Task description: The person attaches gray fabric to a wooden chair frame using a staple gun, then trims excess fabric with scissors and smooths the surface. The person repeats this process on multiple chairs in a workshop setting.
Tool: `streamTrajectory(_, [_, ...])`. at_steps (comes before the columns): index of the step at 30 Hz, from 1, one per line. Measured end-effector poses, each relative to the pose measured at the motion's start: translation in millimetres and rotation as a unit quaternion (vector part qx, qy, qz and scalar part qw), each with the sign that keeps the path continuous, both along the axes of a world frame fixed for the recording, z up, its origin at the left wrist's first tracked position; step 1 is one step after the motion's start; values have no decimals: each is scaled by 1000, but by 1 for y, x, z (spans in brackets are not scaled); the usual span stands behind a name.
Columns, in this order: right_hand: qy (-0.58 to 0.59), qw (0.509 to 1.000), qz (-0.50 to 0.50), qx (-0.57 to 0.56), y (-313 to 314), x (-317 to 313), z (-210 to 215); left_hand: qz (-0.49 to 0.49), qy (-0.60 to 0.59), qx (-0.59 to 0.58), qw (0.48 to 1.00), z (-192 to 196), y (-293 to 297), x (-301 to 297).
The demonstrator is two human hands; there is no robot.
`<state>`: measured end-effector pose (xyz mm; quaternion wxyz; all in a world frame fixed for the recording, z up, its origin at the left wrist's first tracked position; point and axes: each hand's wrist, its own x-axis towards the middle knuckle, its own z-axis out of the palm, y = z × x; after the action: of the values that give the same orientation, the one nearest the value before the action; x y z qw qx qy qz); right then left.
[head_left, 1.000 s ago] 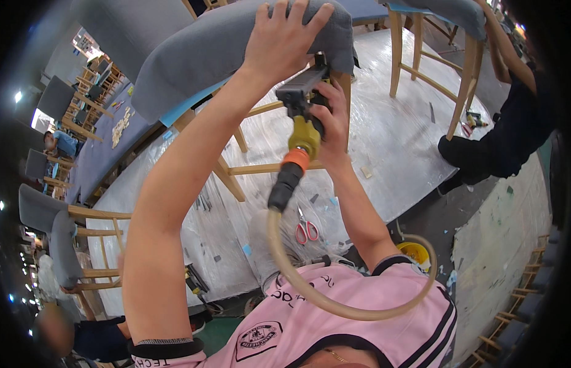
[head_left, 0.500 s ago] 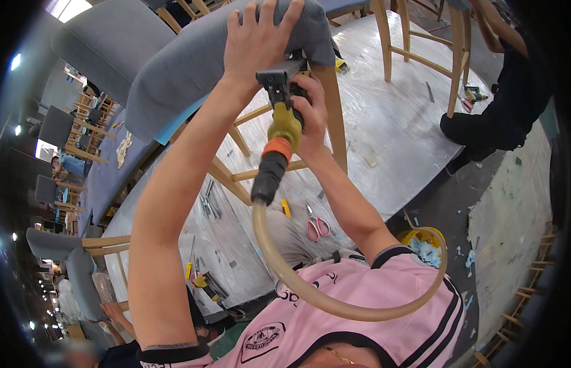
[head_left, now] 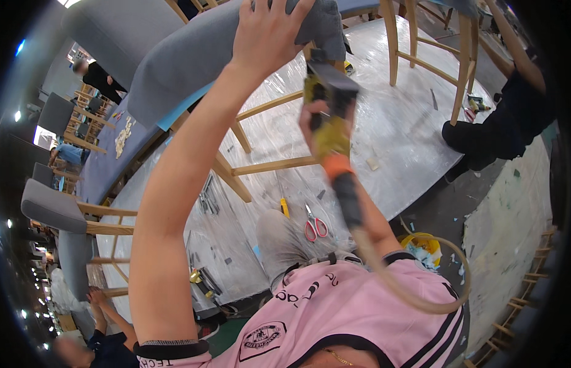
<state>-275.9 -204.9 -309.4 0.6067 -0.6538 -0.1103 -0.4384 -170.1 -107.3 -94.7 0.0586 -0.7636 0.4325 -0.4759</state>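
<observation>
Across the grey upholstered chair seat (head_left: 187, 64) lies my left hand (head_left: 267, 37), its fingers spread over the fabric near the upper edge of the view. My right hand (head_left: 311, 116) grips a yellow-green and black air staple gun (head_left: 332, 138), blurred by motion. An orange collar joins the gun to a black-wrapped end and a beige hose (head_left: 383, 276), which loops over my right shoulder. The gun's nose is close to the seat's right corner; whether it touches cannot be told. Below the seat, the chair's wooden rails (head_left: 273, 165) show.
Scissors with red handles (head_left: 316, 228) and a yellow-handled cutter (head_left: 284, 207) lie on the plastic-covered table (head_left: 383, 172). Another tool (head_left: 202, 282) lies lower left. A yellow bucket of scraps (head_left: 423, 245) stands at right. Co-workers (head_left: 512, 116) and other chairs (head_left: 55, 205) surround me.
The staple gun in my right hand has swung right and tilted, away from beside my left wrist. My left hand still rests on the seat. At far left, a person in black now shows.
</observation>
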Motion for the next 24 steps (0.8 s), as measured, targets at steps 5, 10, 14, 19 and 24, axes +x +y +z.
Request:
streamTrajectory(5, [-14, 990, -64, 124, -47, -50, -39, -16, 149, -22, 989, 36, 49, 27])
streamTrajectory(10, [380, 797, -84, 461, -135, -100, -166, 51, 160, -143, 975, 34, 87, 51])
streamTrajectory(14, [553, 733, -105, 381, -187, -124, -313, 41, 115, -171, 978, 34, 85, 85])
streamTrajectory(19, [503, 623, -46, 597, -159, -154, -432, 28, 140, -222, 965, 33, 76, 138])
streamTrajectory(24, [662, 596, 9, 455, -111, -167, -421, 88, 136, -213, 964, 33, 99, 185])
